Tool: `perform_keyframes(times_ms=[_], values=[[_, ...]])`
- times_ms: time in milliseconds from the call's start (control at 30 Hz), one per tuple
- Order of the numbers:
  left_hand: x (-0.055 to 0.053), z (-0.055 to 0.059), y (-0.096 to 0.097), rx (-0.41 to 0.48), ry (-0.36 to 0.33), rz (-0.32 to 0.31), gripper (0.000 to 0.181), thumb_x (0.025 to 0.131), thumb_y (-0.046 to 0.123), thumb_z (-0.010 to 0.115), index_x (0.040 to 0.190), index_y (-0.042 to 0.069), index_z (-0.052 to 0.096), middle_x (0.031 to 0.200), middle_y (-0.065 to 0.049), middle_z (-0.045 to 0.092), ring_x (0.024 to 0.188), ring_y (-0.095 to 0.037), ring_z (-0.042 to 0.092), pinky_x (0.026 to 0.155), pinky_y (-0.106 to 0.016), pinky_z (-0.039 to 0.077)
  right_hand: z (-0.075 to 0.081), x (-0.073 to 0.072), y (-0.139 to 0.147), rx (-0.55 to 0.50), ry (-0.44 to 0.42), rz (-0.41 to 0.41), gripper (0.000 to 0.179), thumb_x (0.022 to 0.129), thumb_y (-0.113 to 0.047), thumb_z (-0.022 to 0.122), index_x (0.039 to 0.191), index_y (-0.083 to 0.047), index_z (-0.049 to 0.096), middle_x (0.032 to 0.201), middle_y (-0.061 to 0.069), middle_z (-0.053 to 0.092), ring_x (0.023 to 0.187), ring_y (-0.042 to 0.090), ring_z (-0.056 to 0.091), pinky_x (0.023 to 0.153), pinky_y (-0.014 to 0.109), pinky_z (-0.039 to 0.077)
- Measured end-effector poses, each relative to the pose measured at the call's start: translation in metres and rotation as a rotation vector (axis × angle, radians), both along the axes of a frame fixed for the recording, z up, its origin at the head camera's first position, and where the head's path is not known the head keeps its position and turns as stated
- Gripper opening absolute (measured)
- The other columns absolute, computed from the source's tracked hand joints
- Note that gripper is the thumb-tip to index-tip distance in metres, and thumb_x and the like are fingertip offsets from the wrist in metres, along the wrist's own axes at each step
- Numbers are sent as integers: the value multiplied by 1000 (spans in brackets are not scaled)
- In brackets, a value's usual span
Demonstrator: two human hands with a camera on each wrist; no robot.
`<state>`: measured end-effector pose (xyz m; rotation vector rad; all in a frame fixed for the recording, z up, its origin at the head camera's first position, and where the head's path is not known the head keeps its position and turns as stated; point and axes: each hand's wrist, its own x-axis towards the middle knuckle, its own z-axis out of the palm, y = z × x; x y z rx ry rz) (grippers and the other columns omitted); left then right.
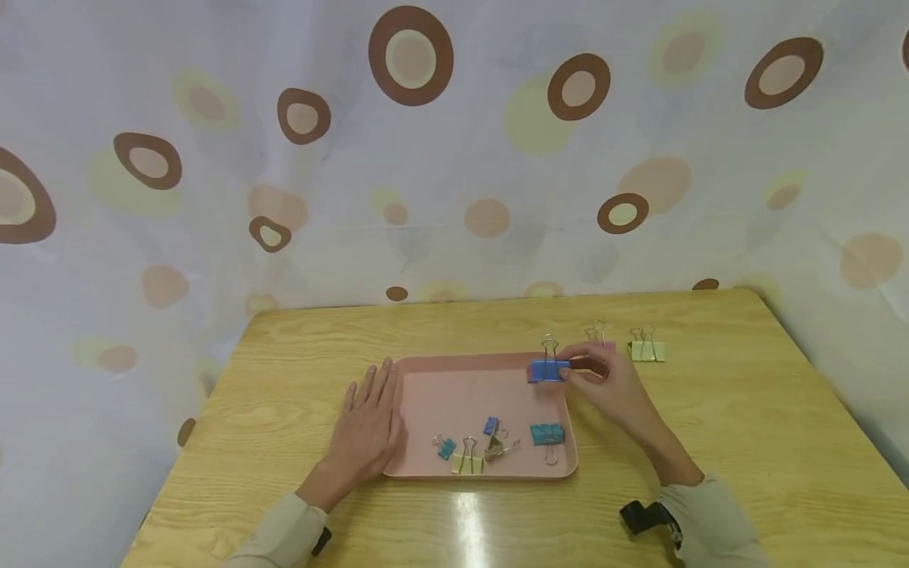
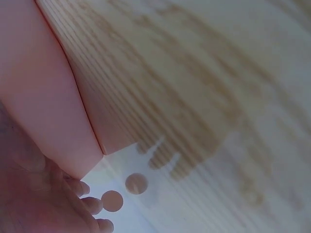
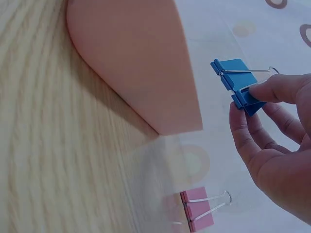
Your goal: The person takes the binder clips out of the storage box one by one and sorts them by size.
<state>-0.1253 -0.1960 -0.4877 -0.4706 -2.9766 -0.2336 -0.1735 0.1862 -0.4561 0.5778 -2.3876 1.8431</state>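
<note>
Between thumb and fingers my right hand [image 1: 612,386] pinches a blue binder clip [image 1: 547,371] above the far right corner of the pink tray [image 1: 454,386]. In the right wrist view that blue clip [image 3: 240,82] has its wire handles toward the hand. My left hand [image 1: 365,434] lies with straight fingers along the tray's left edge; in the left wrist view its fingers [image 2: 92,206] extend beside the tray wall [image 2: 48,87]. Inside the tray are a large teal clip [image 1: 548,434], a small teal clip [image 1: 446,449], a small blue clip [image 1: 491,426], a yellow clip [image 1: 467,464] and a gold-toned clip [image 1: 495,450].
On the wooden table [image 1: 710,426], a pink binder clip [image 1: 600,345], partly hidden by the right hand, stands behind it. A pale yellow clip [image 1: 648,351] stands to its right. A patterned cloth [image 1: 454,158] hangs behind the table's back edge.
</note>
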Motion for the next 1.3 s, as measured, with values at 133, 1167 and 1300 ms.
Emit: perform_keyframes(times_ms=[133, 1167, 1300], values=[[0, -1, -1, -2, 1, 2, 63, 107, 23, 40, 161, -3, 22, 168, -19, 20, 153, -41, 21, 121, -61, 20, 1, -1, 11, 6, -35, -42, 20, 97, -1, 68, 116, 7, 67, 119, 23, 64, 106, 13, 67, 89, 19, 54], [0, 0, 1, 13, 0, 2, 62, 107, 22, 40, 161, -4, 23, 168, -19, 22, 153, -41, 22, 120, -61, 21, -4, -4, 129, 39, -5, -223, 24, 98, -1, 66, 122, 0, 69, 121, 3, 67, 104, -2, 68, 81, 16, 56], [0, -1, 0, 9, -6, 5, 62, 107, 22, 40, 161, -4, 22, 168, -19, 21, 154, -40, 21, 121, -61, 20, -5, -7, 145, 4, -8, -206, 26, 98, 2, 65, 124, 5, 67, 119, -3, 68, 103, -1, 69, 81, 14, 55]])
